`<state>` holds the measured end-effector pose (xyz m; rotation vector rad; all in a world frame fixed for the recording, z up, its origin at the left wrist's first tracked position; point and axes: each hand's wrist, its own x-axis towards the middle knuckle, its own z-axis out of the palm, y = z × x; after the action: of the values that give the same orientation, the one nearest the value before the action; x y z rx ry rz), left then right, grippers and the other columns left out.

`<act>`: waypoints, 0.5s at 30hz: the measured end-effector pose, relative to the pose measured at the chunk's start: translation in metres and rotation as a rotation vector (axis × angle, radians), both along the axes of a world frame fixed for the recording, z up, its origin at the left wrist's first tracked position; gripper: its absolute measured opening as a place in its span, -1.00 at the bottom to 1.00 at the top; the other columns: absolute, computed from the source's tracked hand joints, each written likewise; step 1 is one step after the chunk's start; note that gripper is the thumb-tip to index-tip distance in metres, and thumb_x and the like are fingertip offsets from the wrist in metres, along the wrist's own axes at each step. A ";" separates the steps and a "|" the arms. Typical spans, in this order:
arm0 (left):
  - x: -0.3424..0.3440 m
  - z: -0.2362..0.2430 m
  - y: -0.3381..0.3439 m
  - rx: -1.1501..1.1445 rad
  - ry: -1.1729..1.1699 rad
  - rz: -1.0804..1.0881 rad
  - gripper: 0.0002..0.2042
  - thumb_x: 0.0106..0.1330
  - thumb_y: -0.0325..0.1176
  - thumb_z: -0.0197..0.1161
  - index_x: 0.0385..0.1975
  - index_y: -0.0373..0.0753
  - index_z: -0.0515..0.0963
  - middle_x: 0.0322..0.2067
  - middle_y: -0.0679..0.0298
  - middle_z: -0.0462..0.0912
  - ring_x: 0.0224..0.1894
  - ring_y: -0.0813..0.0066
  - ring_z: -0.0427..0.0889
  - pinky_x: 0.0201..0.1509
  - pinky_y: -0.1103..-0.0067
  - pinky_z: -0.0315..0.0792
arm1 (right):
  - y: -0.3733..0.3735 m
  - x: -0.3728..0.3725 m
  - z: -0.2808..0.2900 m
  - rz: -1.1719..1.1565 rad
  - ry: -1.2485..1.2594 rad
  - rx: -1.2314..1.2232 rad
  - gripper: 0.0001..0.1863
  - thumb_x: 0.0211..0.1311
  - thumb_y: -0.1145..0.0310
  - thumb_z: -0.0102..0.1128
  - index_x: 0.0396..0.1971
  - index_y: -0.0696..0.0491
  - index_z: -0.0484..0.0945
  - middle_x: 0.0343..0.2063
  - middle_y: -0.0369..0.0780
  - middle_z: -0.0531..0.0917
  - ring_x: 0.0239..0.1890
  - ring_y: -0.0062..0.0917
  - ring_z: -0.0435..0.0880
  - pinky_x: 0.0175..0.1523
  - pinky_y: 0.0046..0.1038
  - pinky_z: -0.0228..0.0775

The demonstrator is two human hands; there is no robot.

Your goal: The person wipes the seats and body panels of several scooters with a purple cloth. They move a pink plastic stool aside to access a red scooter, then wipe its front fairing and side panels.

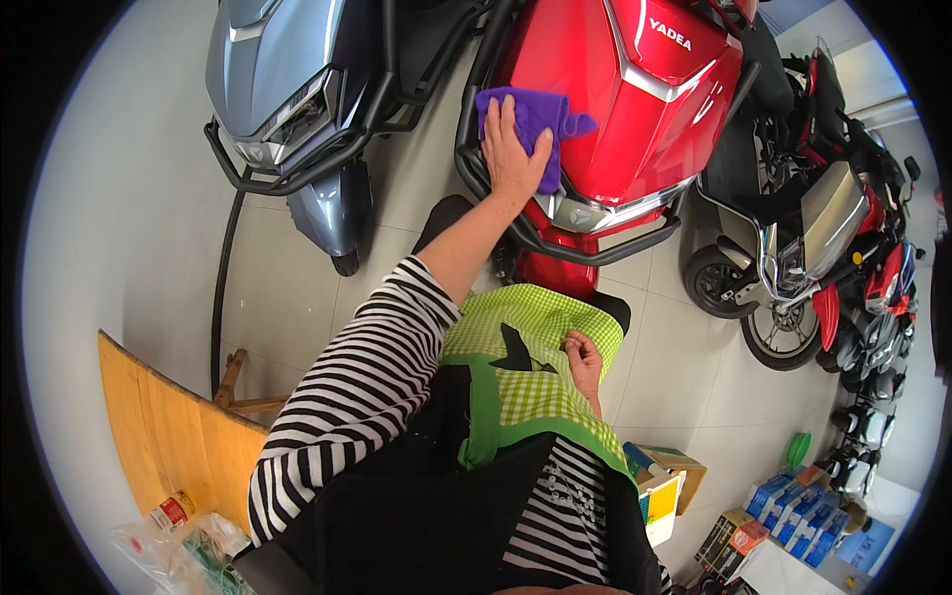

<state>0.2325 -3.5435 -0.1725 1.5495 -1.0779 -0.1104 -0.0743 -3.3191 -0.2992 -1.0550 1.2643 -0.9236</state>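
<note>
My left hand presses a purple cloth onto the front of a red scooter, near its left edge. Its fingers are spread over the cloth, which it holds against the bodywork, and the thumb points right. A black guard bar curves round the scooter's nose below. Over my lap lies a green checked apron with a dark patch on it. My right hand rests there with its fingers curled in; what they hold, if anything, is hidden.
A blue-grey scooter with its own guard bar stands at left. More two-wheelers, including a gold-and-black one, line the right side. A wooden board is at lower left. Boxes sit at lower right, near an open carton.
</note>
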 end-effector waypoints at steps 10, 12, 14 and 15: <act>-0.045 -0.042 0.069 0.148 -0.409 -0.281 -0.23 0.19 -0.29 0.30 0.36 -0.32 0.07 0.38 -0.29 -0.14 0.36 -0.41 -0.04 0.43 0.04 -0.03 | 0.000 0.005 0.007 -0.009 0.025 0.006 -0.76 0.31 0.53 0.15 -0.04 0.21 0.57 -0.27 -0.32 0.66 -0.23 -0.71 0.58 -0.03 -0.64 0.41; -0.053 -0.053 0.084 0.096 -0.522 -0.389 -0.46 0.15 -0.46 0.20 0.20 -0.31 0.34 0.31 -0.09 0.15 0.29 -0.23 0.16 0.37 0.12 0.14 | 0.000 0.005 0.006 -0.017 0.050 0.023 -0.76 0.31 0.53 0.15 -0.04 0.21 0.57 -0.28 -0.33 0.66 -0.23 -0.72 0.57 -0.04 -0.65 0.41; -0.055 -0.064 0.094 0.011 -0.605 -0.607 -0.57 0.12 -0.53 0.15 0.06 -0.30 0.49 0.23 0.05 0.36 0.24 -0.09 0.29 0.31 0.18 0.25 | -0.002 0.005 0.003 -0.011 0.080 0.032 -0.76 0.31 0.52 0.16 -0.04 0.22 0.57 -0.30 -0.34 0.65 -0.25 -0.74 0.56 -0.07 -0.67 0.39; -0.060 -0.067 0.094 -0.116 -0.461 -0.676 -0.70 0.08 -0.55 0.09 -0.17 -0.30 0.62 0.01 0.20 0.56 0.14 0.10 0.43 0.22 0.31 0.36 | -0.002 0.005 0.002 -0.010 0.103 0.035 -0.76 0.31 0.53 0.16 -0.04 0.21 0.57 -0.30 -0.35 0.65 -0.26 -0.75 0.55 -0.07 -0.68 0.39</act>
<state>0.1727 -3.4492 -0.2398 1.0721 -1.9134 -0.1496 -0.0690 -3.3211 -0.2974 -1.0812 1.3673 -0.8609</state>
